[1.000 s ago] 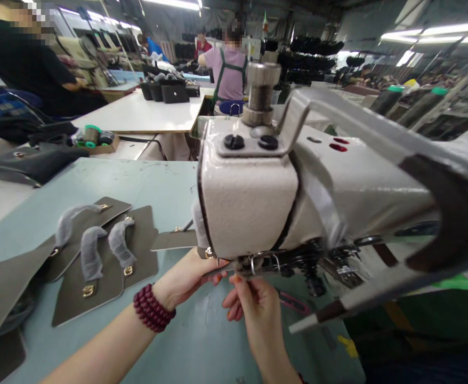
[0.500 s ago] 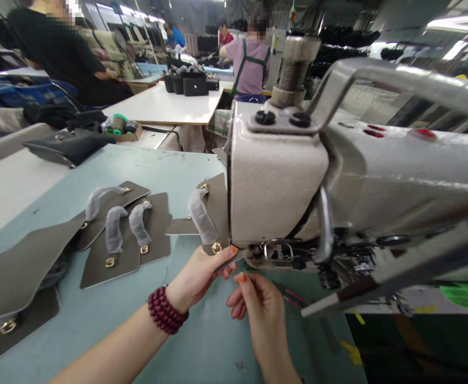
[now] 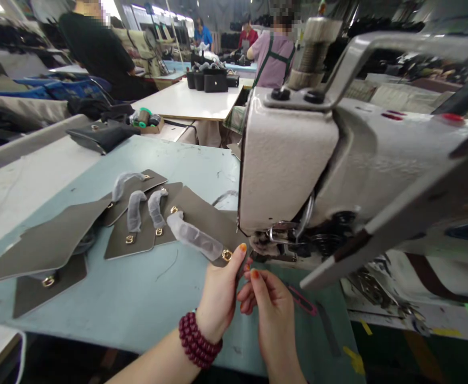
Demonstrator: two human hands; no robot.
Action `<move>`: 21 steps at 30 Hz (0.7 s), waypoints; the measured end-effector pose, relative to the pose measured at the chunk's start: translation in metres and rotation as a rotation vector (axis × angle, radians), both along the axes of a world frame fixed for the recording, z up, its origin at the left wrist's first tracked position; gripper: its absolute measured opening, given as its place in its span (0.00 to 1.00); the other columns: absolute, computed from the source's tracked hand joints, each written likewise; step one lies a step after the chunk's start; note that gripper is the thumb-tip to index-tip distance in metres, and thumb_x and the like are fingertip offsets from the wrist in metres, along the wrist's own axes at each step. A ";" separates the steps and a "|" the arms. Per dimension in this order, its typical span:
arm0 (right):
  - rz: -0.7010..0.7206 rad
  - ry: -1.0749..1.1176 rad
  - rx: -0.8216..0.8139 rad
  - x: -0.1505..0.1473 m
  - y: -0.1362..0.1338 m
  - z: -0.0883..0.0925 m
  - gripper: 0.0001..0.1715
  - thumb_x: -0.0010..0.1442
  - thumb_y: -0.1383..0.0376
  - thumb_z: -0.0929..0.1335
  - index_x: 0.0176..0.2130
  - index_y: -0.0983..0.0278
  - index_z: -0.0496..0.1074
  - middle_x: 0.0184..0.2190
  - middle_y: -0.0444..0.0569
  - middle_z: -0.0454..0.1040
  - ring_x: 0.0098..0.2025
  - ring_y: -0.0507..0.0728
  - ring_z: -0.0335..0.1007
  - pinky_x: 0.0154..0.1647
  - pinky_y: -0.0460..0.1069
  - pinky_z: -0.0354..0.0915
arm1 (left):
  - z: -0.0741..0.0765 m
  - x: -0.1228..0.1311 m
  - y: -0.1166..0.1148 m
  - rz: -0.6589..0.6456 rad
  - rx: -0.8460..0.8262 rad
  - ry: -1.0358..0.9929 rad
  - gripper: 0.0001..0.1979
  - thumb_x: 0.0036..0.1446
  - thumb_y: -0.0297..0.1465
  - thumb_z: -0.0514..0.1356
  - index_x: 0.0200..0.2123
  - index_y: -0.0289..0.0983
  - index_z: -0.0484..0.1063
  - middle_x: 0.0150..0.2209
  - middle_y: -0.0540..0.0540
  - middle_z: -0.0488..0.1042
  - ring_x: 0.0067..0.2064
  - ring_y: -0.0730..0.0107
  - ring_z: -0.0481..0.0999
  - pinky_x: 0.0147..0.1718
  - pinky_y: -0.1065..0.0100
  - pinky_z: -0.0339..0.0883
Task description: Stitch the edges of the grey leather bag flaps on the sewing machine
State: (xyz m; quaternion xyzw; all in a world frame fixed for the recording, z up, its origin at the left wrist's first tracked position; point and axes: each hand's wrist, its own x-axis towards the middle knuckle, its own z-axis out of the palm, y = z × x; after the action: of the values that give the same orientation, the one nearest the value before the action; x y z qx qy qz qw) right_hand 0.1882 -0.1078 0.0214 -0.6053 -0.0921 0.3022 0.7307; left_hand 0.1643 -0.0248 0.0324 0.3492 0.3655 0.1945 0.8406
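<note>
My left hand [image 3: 221, 290], with a dark red bead bracelet [image 3: 200, 341] at the wrist, grips the near edge of a grey-brown leather panel [image 3: 214, 218], thumb on top. The panel carries a handle [image 3: 196, 237] wrapped in white film, with gold-coloured rings at its ends. Its right part lies by the head of a sewing machine [image 3: 288, 165]. Close beside, my right hand [image 3: 274, 312] is closed with thumb and fingers curled together near the left fingertips; whatever it may pinch is too small to make out. Pink-handled thread snips [image 3: 305, 303] lie behind my right hand.
Several similar panels [image 3: 118, 245] with wrapped handles lie at the left of the blue-green tabletop [image 3: 146, 314]. A black bag [image 3: 102, 136] and a box of thread spools [image 3: 148, 121] stand beyond. A grey bar [image 3: 349, 250] slants across the right. Co-workers are farther back.
The held panel has turned and come out leftward from behind the machine head, so more of it shows. My left hand has turned more upright; my right hand remains close beside it. The view has shifted.
</note>
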 end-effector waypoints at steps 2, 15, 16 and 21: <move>0.003 -0.024 -0.004 0.002 -0.004 0.000 0.17 0.61 0.56 0.67 0.30 0.67 0.70 0.18 0.42 0.70 0.18 0.48 0.63 0.20 0.41 0.60 | 0.002 0.002 -0.015 0.038 -0.023 -0.014 0.21 0.53 0.48 0.60 0.24 0.36 0.66 0.09 0.60 0.55 0.08 0.81 0.51 0.06 0.77 0.48; -0.010 -0.598 -0.415 0.026 -0.067 -0.019 0.16 0.65 0.55 0.63 0.39 0.64 0.73 0.29 0.49 0.75 0.30 0.55 0.72 0.32 0.48 0.68 | -0.013 -0.013 -0.045 0.155 0.063 0.087 0.17 0.51 0.43 0.64 0.29 0.34 0.70 0.28 0.49 0.72 0.29 0.76 0.69 0.28 0.76 0.65; -0.029 -0.751 -0.510 0.031 -0.078 -0.029 0.16 0.65 0.55 0.63 0.41 0.63 0.73 0.36 0.52 0.76 0.37 0.58 0.73 0.38 0.51 0.68 | -0.015 -0.026 -0.045 0.037 0.042 0.099 0.18 0.50 0.44 0.65 0.29 0.34 0.71 0.27 0.49 0.72 0.28 0.76 0.69 0.27 0.76 0.64; -0.013 -1.333 -0.922 0.057 -0.116 -0.076 0.27 0.67 0.50 0.57 0.44 0.64 0.75 0.40 0.58 0.74 0.40 0.65 0.70 0.39 0.58 0.66 | 0.007 -0.085 0.003 -0.610 0.281 0.175 0.20 0.48 0.48 0.64 0.27 0.35 0.72 0.19 0.50 0.70 0.18 0.79 0.63 0.18 0.76 0.55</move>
State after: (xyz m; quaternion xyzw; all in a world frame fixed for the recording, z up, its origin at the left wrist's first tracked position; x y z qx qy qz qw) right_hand 0.2451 -0.2242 -0.0544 -0.8988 -0.3708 -0.1188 0.2011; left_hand 0.0797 -0.0220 0.0396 0.5702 0.2844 -0.0479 0.7692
